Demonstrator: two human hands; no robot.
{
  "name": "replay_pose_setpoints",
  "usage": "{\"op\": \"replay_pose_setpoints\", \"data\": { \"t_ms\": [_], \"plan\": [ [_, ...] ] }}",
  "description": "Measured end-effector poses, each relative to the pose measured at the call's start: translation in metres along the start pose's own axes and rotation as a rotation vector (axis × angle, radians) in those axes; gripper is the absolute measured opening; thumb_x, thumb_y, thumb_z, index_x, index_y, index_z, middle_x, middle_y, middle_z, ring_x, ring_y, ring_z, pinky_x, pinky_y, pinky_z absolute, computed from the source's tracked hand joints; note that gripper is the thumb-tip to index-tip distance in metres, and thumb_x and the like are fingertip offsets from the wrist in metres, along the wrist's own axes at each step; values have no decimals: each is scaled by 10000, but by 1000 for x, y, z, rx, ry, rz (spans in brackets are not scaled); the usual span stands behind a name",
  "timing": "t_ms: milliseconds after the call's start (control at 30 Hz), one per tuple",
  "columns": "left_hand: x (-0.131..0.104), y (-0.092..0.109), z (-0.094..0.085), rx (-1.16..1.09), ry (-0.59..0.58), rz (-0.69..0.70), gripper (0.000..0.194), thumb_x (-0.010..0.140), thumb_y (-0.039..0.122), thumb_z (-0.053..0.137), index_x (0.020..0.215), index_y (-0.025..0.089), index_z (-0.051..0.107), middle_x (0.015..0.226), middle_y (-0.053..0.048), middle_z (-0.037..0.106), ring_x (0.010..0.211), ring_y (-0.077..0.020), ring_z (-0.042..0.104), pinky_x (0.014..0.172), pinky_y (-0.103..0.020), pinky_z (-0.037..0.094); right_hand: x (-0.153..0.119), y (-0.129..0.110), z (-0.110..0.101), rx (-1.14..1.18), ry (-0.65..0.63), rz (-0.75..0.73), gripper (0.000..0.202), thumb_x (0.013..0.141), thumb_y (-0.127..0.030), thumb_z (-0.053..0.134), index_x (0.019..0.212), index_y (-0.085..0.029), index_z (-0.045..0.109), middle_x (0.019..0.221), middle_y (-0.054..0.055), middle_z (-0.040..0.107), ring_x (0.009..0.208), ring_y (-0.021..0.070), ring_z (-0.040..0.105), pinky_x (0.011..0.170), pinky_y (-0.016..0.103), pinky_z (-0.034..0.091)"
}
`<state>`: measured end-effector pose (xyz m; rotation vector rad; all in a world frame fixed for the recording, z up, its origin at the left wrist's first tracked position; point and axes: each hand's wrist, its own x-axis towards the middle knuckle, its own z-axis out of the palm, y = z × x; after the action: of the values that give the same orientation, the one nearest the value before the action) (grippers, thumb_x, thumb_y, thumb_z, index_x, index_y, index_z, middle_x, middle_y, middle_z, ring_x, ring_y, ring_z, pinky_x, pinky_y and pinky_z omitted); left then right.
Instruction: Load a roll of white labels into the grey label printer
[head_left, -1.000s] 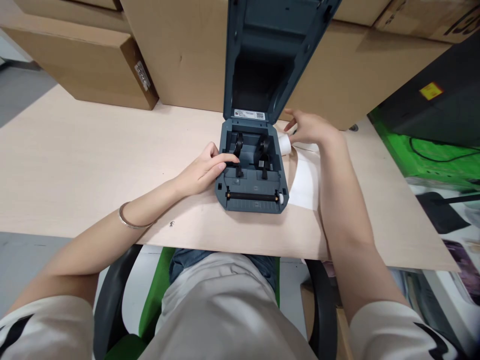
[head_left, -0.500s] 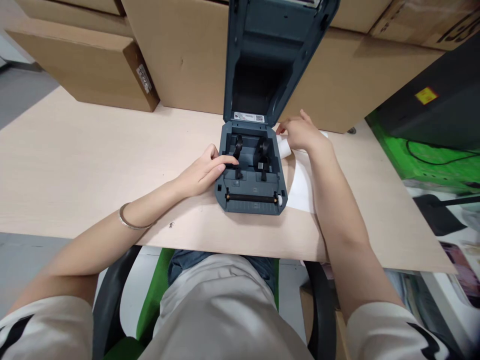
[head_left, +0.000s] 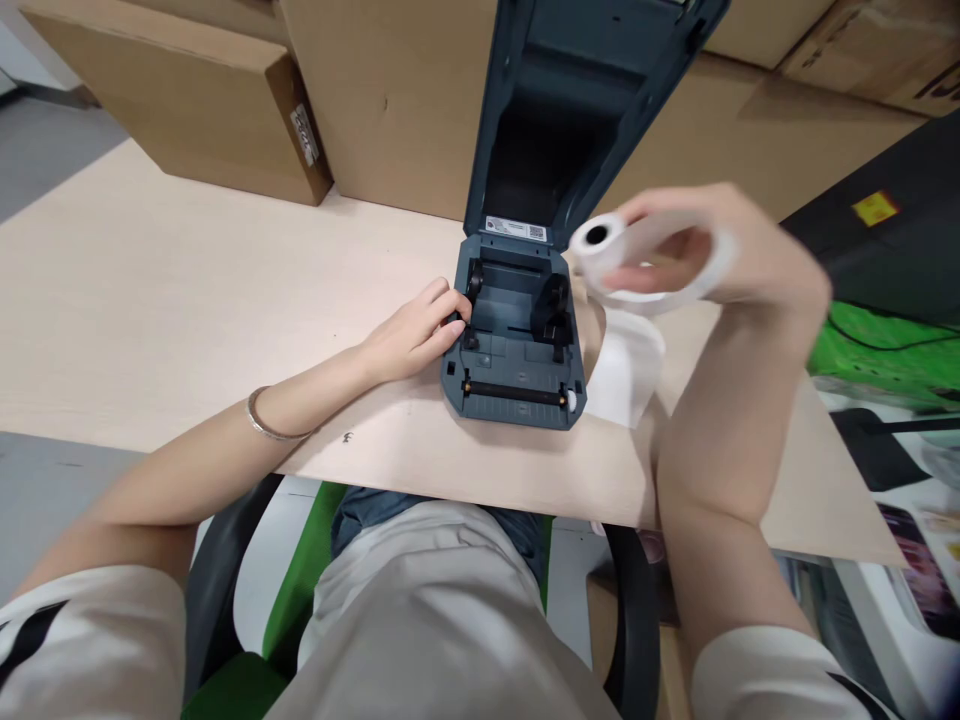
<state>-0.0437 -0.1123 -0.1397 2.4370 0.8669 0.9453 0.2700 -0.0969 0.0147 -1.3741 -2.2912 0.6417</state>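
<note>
A dark grey label printer (head_left: pixel 517 405) sits on the table with its lid (head_left: pixel 577 90) raised. My left hand (head_left: pixel 424 325) is at the printer's left wall, its fingers curled over the edge against the left roll holder (head_left: pixel 475 280). The right roll holder (head_left: pixel 553 305) stands apart from it, and the bay between them holds no roll. To the right, my right hand (head_left: pixel 720 235) grips a white paper roll (head_left: pixel 596 250) above the table, its dark core hole facing me. A loose strip of paper loops from the roll around the fingers, partly blurred.
A curled white paper sheet (head_left: pixel 626 365) lies right of the printer. Cardboard boxes (head_left: pixel 405 110) line the back of the table (head_left: pixel 187 330). At the right stand a dark box (head_left: pixel 862 190) and a green surface (head_left: pixel 870 355) with a black cable.
My right hand has lifted the paper roll off the table, up and to the right. My left fingers have curled at the left holder, and the two roll holders are now wider apart.
</note>
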Motion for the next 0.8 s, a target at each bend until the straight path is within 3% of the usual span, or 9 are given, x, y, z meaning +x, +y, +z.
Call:
{"op": "replay_pose_setpoints", "data": {
  "t_ms": [133, 233, 300, 333, 567, 800],
  "plan": [
    [0, 1, 0, -2, 17, 12, 502, 1097, 618, 273, 1066, 216, 573, 1001, -74, 536, 868, -230, 509, 840, -393, 488, 32, -8, 44, -184, -129, -119, 205, 801, -327, 743, 991, -321, 817, 1075, 14, 769, 1025, 286, 715, 1071, 516, 550],
    [0, -1, 2, -4, 22, 29, 506, 1101, 610, 276, 1087, 211, 587, 998, -69, 532, 863, -225, 509, 833, -383, 491, 48, -2, 68, -284, -163, -172, 221, 844, -269, 679, 1004, -277, 831, 1030, 13, 799, 1062, 280, 717, 1300, 616, 288],
    [0, -3, 3, -7, 22, 40, 516, 1103, 604, 275, 1113, 206, 603, 986, -61, 517, 848, -219, 502, 822, -374, 492, 52, 4, 76, -331, -197, -206, 254, 857, -225, 639, 1022, -243, 830, 1051, 28, 815, 1114, 289, 715, 1342, 653, 125],
    [0, -4, 3, -10, 22, 45, 523, 1104, 602, 274, 1132, 205, 612, 978, -56, 505, 842, -216, 498, 819, -372, 493, 52, 7, 78, -337, -212, -213, 268, 856, -208, 630, 1032, -231, 830, 1073, 38, 819, 1134, 294, 714, 1347, 656, 100],
    [0, -2, 1, -2, -10, 46, 575, 1103, 604, 253, 1221, 208, 653, 929, -30, 417, 827, -216, 476, 844, -392, 505, 54, 17, 85, -385, -240, -235, 259, 887, -221, 633, 1044, -246, 838, 1075, 39, 832, 1081, 306, 747, 1352, 664, 115],
    [-3, -8, 8, -31, 17, 39, 592, 1103, 603, 249, 1326, 240, 659, 936, -28, 393, 824, -216, 450, 859, -398, 509, 48, 10, 86, -390, -195, -280, 259, 923, -187, 594, 994, -253, 835, 996, 22, 821, 988, 284, 766, 1373, 626, 110]
  ]
}}
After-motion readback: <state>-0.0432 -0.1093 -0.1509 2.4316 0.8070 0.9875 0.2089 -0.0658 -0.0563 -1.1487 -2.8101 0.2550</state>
